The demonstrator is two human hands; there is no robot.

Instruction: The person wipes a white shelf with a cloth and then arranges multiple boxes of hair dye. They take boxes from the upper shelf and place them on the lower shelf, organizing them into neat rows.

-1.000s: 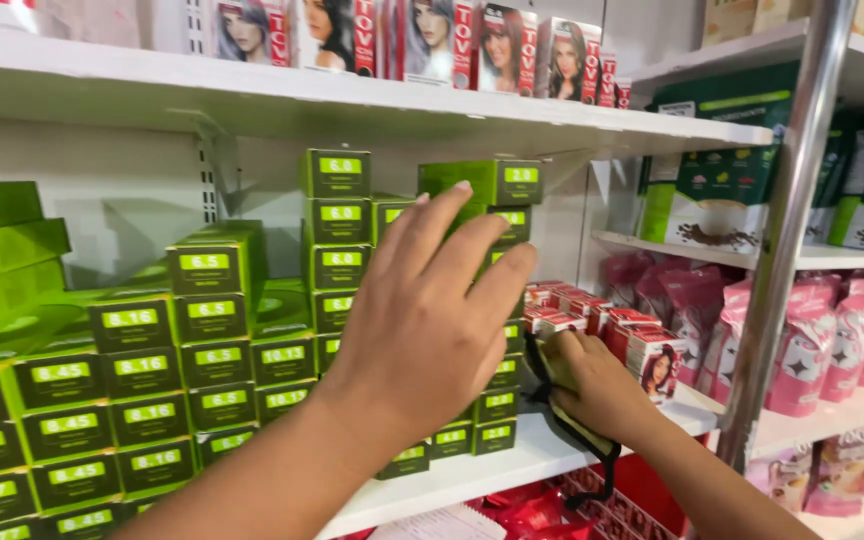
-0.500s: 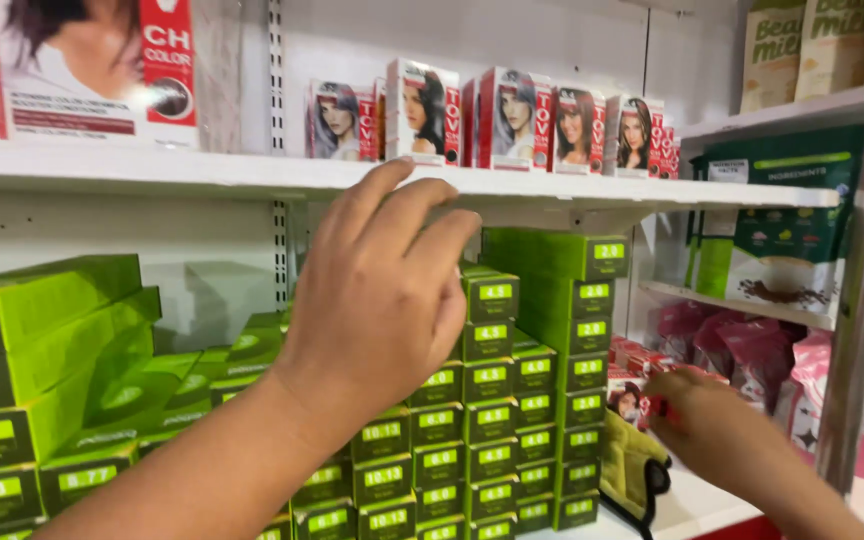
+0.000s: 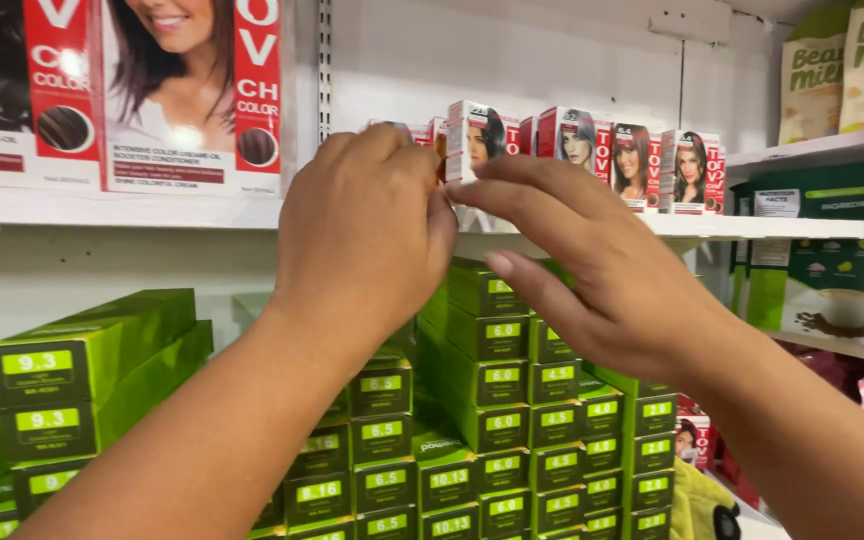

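The hair-dye boxes (image 3: 572,150) stood in a row on the upper shelf (image 3: 782,228), red and white with portraits on their fronts, and both hands had come up to the left end of that row. The left hand (image 3: 367,235) was curled, its fingers bent toward the nearest box, though whether they actually gripped it I could not tell, since the back of the hand hid the contact. The right hand (image 3: 602,275) reached in with fingers extended and loose, fingertips meeting the left hand just before the shelf's front edge. It looked like a straightening or picking step; any pull would need to clear that edge. Room was tight: stacked green boxes (image 3: 497,380) rose close beneath, larger cartons (image 3: 112,90) stood to the left, open wall above.
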